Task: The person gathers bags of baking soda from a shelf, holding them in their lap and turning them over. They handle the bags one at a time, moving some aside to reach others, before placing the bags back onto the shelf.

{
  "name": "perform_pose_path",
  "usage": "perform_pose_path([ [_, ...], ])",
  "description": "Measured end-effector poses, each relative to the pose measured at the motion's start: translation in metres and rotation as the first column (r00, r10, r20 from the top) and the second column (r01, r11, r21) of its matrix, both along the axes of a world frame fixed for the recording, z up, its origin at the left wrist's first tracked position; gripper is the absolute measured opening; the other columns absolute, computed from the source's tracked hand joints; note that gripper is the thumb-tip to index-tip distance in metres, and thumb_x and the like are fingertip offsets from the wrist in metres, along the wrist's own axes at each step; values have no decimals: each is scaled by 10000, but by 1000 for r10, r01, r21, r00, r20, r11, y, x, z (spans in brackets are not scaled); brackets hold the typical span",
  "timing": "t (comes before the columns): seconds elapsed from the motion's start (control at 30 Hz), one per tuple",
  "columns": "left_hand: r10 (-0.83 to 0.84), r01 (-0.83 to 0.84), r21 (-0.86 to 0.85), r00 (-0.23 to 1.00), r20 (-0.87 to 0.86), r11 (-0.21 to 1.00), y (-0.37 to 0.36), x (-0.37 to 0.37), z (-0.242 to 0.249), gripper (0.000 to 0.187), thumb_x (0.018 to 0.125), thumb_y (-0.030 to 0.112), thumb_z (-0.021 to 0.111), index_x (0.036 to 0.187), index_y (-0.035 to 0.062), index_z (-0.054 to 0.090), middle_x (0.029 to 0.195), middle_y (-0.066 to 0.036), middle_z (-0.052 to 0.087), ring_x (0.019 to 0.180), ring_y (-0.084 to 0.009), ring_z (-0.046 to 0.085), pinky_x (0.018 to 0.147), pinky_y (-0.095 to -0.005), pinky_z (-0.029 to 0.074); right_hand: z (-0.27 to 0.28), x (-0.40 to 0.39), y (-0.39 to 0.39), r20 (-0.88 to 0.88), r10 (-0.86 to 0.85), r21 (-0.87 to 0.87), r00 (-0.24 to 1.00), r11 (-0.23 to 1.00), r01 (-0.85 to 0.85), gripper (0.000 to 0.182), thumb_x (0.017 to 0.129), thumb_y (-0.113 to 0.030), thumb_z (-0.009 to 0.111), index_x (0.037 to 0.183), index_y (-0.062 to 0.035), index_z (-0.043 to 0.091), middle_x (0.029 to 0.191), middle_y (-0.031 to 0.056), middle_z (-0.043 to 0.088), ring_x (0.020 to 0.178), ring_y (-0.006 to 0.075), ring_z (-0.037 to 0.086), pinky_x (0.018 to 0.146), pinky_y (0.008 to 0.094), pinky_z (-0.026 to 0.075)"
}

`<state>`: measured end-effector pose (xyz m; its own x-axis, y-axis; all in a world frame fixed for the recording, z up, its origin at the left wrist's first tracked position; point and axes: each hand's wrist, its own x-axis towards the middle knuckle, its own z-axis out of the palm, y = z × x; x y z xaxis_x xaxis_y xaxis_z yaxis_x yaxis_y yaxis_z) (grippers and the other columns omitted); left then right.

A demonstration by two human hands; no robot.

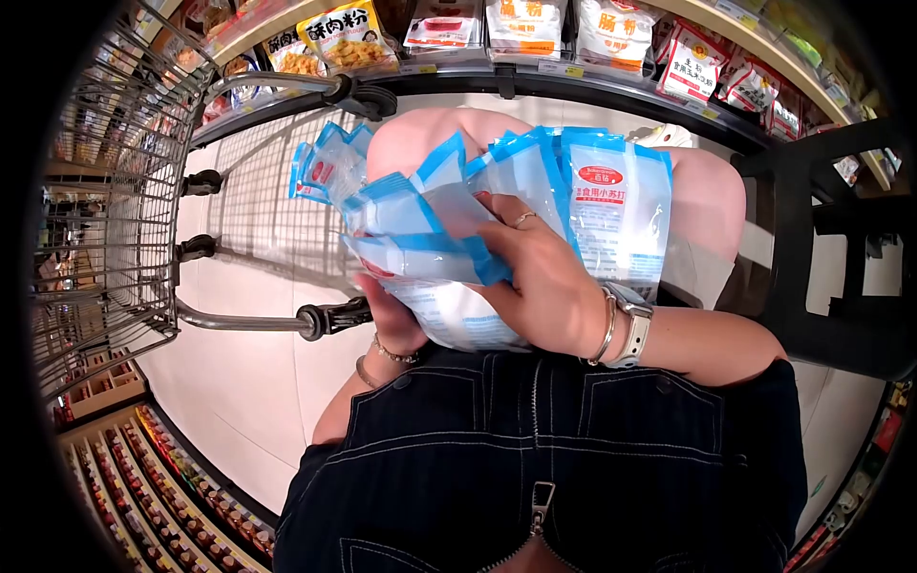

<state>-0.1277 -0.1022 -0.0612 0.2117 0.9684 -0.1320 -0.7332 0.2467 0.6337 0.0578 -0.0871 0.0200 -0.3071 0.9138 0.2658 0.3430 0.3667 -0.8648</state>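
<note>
Supermarket floor tiles (253,382) spread pale around the seated person whose head camera I watch through. Nearest me is a dark denim top (430,477); just past it, the right hand (546,282) grips some blue-and-white packets (420,256) over the lap. I see the left hand (394,320) against their left side, its fingers partly hidden, so I cannot tell how far it closes. More of them lie before the knees (712,196). Beyond stand a wire trolley (119,191), a black stool (798,229) and shelved bags (616,33).
</note>
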Motion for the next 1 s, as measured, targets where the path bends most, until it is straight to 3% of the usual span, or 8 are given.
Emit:
perform_pose_path([
  [0.07,-86,102,-59,970,229,993,5,-5,2,704,804,521,492,1299,72,271,1239,-114,424,1121,-264,437,938,-420,367,-1,1,1,-102,20,-27,995,999,-23,246,652,-40,601,881,15,533,1114,283,437,971,409,475,799,387,426],
  [0.27,-208,198,-117,975,-81,973,16,-11,-27,419,860,234,493,1212,37,379,1152,-106,497,1055,-226,492,901,-367,408,1,14,-2,-323,120,7,939,992,-125,161,680,31,521,837,12,488,1181,293,408,1083,386,456,852,378,412],
  [0.33,-244,238,-53,958,-152,970,29,-4,-27,368,875,158,468,1210,28,385,1146,-94,502,1030,-206,509,878,-341,421,3,20,-2,-650,127,-41,749,979,-202,141,758,-3,536,891,20,497,1144,205,487,1012,251,533,814,338,435],
  [0.47,-183,147,-142,940,-289,979,43,14,3,383,880,76,434,1243,13,328,1087,-82,518,960,-177,526,835,-296,430,25,55,1,-533,-223,-349,816,937,28,276,784,-68,603,1033,14,518,973,58,587,856,118,555,745,259,456],
  [0.57,-112,133,-1,830,-547,991,57,18,-15,548,835,46,496,1298,-6,207,1124,-116,466,986,-188,490,858,-290,395,30,78,5,-692,-322,-358,646,930,80,296,809,-107,580,1068,12,501,954,54,584,830,131,570,726,249,463],
  [0.7,519,82,587,381,-765,805,52,36,-19,810,720,76,637,1323,-40,109,1266,-219,260,1146,-288,331,959,-365,290,30,118,9,-771,-337,-391,541,920,17,381,868,-144,465,1191,35,371,1087,143,523,973,228,545,831,347,456],
  [0.97,603,311,617,153,-783,723,50,37,26,639,727,58,593,1264,-49,264,1271,-199,286,1194,-294,300,984,-384,254,-2,148,-9,-841,-496,-530,214,835,-148,476,907,-295,359,1272,4,298,1224,198,438,1074,310,494,897,426,422],
  [1.0,524,319,614,329,-786,722,51,34,31,654,719,46,587,1278,-14,253,1282,-179,297,1209,-282,300,985,-383,261,-5,147,-12,-843,-500,-529,197,837,-139,493,913,-326,338,1280,0,293,1234,204,431,1083,320,488,905,438,414],
])
